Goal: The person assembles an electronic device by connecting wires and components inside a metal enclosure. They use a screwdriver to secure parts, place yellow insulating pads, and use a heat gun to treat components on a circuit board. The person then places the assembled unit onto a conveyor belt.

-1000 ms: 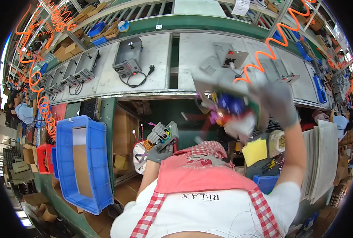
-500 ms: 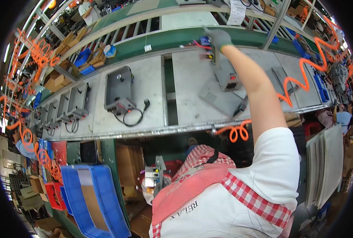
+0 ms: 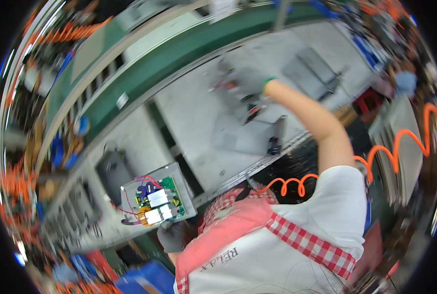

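Note:
My left hand [image 3: 172,236], in a grey glove, grips the lower edge of an open grey metal case [image 3: 183,179]. Inside the case sits a green circuit board [image 3: 172,188] with white blocks, a copper coil and loose red wires. Farther out over the bench, my gloved right hand [image 3: 250,81] is smeared by motion. It is at the top of a grey metal box [image 3: 238,104] with a red and black part on its side; its fingers cannot be made out. A flat grey panel [image 3: 238,134] lies nearer me, with a black object [image 3: 276,137] at its right end.
Another dark grey panel [image 3: 307,68] lies at the far right of the bench [image 3: 189,112]. A dark gap [image 3: 162,125] splits the bench top. More grey cases [image 3: 113,171] stand at the left. An orange coiled hose [image 3: 297,183] hangs before the bench's near edge.
The view has swung round. My left hand has come into sight with the case and circuit board, raised above the bench's near edge. My right hand has come nearer, over the metal box.

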